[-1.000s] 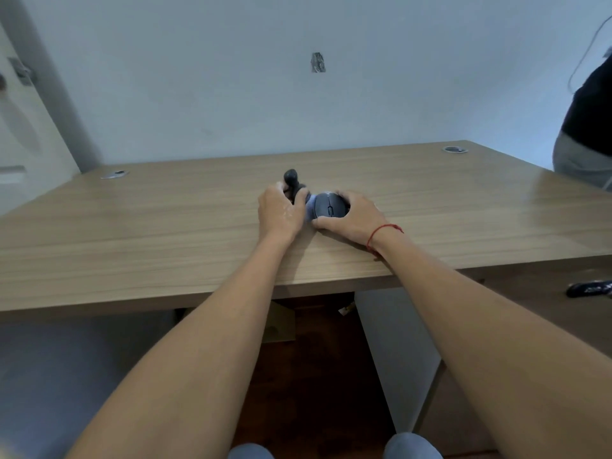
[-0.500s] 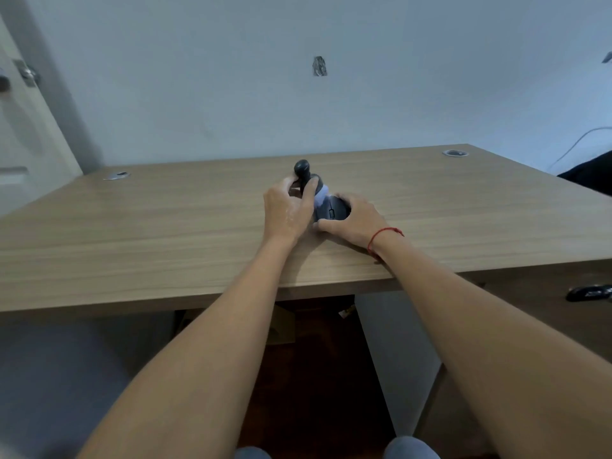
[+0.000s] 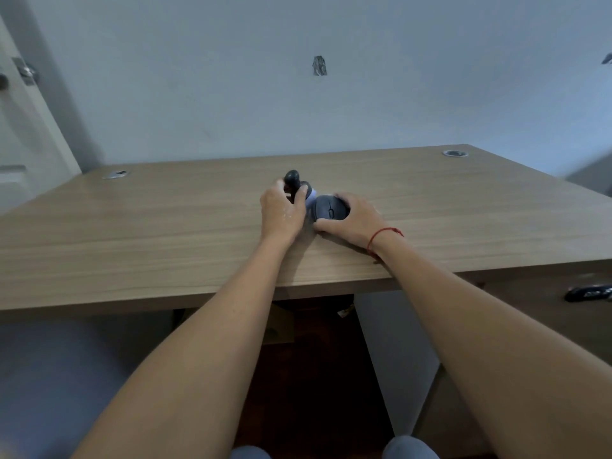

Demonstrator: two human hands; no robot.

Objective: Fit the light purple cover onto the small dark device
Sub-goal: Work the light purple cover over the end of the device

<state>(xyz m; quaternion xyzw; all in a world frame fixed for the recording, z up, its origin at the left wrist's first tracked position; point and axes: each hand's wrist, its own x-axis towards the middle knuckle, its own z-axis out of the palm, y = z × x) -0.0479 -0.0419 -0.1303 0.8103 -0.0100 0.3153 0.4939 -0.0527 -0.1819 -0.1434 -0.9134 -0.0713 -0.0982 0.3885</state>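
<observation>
Purple cover (image 3: 311, 197) beside left hand (image 3: 281, 212)

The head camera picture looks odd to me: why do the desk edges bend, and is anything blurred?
Head view: the wide lens bows the desk edges and stretches the forearms; corners smear, sharpest near the hands; soft, even light, with only a faint shadow under the left hand and right hand; no glare.

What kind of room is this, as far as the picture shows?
Probably an office or home study. The person works at a wooden desk with round cable grommets, a dark computer mouse sits under the right hand, and a plain painted wall stands behind.
</observation>
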